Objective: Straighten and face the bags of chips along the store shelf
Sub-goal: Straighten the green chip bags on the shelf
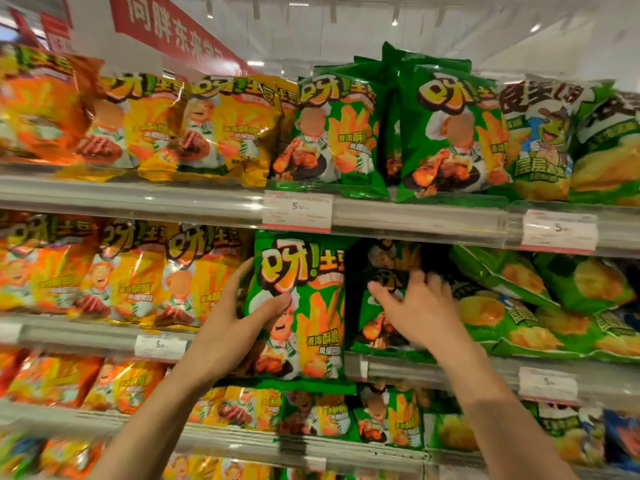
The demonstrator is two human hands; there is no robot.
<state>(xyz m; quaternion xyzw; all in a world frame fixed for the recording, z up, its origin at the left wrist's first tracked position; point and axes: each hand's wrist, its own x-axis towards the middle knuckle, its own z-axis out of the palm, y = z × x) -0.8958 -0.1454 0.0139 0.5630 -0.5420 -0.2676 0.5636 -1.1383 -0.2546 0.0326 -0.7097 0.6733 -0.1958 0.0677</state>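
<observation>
Left hand [239,317] grips green chip bag [304,306] at its 9 o'clock edge; right hand [420,306] spread loose on recessed green bag [377,327]. Likely light, puffy, slippery, crushable: better held by side edges.

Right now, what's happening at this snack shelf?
A person is tidying bags of chips. The left hand grips a green chip bag pulled forward off the middle shelf. The right hand reaches in with spread fingers onto a second green bag set further back in the same row.

Both arms reach up; left hand [239,311] grips, right hand [420,306] spreads its fingers.
</observation>
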